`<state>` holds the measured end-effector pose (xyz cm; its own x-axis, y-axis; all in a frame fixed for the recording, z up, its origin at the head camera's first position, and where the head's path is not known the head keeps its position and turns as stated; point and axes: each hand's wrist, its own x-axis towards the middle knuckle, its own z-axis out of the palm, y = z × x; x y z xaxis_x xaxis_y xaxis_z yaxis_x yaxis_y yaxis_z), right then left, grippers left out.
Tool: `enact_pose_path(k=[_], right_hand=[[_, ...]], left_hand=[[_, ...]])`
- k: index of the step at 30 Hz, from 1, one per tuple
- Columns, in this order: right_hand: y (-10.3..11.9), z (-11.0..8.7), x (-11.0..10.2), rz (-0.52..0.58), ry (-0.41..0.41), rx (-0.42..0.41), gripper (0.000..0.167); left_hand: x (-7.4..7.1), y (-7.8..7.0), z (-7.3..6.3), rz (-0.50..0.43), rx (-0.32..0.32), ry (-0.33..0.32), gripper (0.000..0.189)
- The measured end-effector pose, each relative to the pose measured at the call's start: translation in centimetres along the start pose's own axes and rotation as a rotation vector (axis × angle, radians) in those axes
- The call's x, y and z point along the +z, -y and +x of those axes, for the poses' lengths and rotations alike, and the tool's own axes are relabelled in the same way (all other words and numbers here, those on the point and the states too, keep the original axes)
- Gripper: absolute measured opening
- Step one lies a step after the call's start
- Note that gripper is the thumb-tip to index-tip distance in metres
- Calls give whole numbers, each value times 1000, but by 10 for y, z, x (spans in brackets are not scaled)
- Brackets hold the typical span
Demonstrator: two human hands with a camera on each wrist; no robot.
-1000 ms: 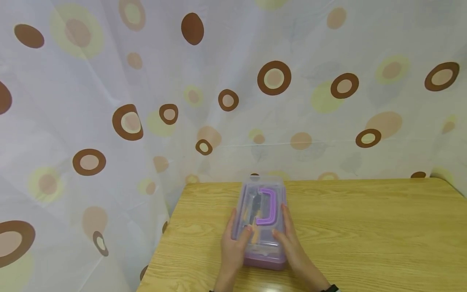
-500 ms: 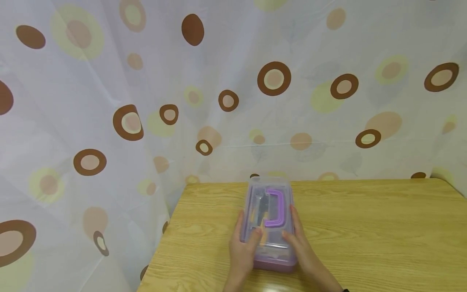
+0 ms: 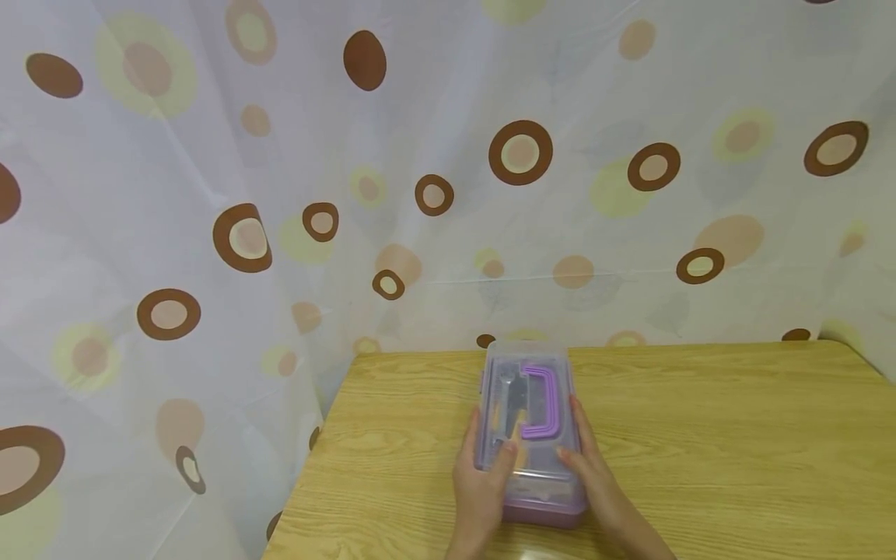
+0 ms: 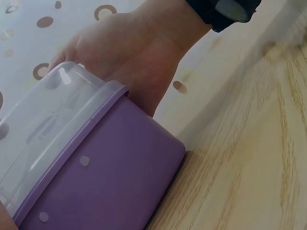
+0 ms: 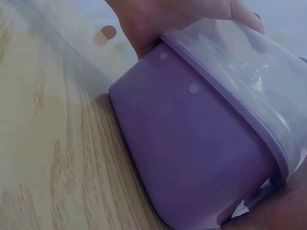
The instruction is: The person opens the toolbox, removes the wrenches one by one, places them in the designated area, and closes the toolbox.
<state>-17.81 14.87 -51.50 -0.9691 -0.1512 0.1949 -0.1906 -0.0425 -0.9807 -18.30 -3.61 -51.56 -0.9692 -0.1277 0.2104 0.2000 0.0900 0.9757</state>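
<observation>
A purple plastic storage box point(image 3: 542, 513) with a clear lid point(image 3: 542, 460) stands upright on the wooden table, its lid on. A folded purple handle point(image 3: 551, 400) lies on the lid. Some grey and orange items show dimly through the plastic; their kind is unclear. My left hand point(image 3: 480, 491) holds the box's left side, thumb on top of the lid. On the right side my right hand point(image 3: 596, 481) grips it the same way, thumb on the lid's edge. In the left wrist view the box's purple wall point(image 4: 115, 163) meets the tabletop.
The wood-grain table point(image 3: 714, 443) extends far to the right of the box. A white curtain point(image 3: 448, 109) with brown and yellow circles hangs behind the table and along its left side. A dark watch point(image 4: 232, 10) is on the left wrist.
Both hands have moved the box to the right along the table, and slightly nearer. Their hold looks the same, and the lid stays on.
</observation>
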Motion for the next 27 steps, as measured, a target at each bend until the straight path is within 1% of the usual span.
enact_pose_path(k=[6, 14, 16, 24, 27], right_hand=[[0, -2, -6, 4, -6, 7, 79], [1, -4, -13, 6, 17, 3, 79], [1, -4, -14, 8, 21, -4, 79], [1, -8, -18, 28, 35, 17, 77], [2, -9, -18, 39, 35, 22, 78]], left_hand=[[6, 1, -2, -19, -3, 13, 81], [12, 2, -5, 4, 10, 3, 79], [13, 2, -6, 1, 12, 1, 78], [17, 2, -8, -27, 18, 9, 79], [17, 1, -8, -20, 12, 15, 80]])
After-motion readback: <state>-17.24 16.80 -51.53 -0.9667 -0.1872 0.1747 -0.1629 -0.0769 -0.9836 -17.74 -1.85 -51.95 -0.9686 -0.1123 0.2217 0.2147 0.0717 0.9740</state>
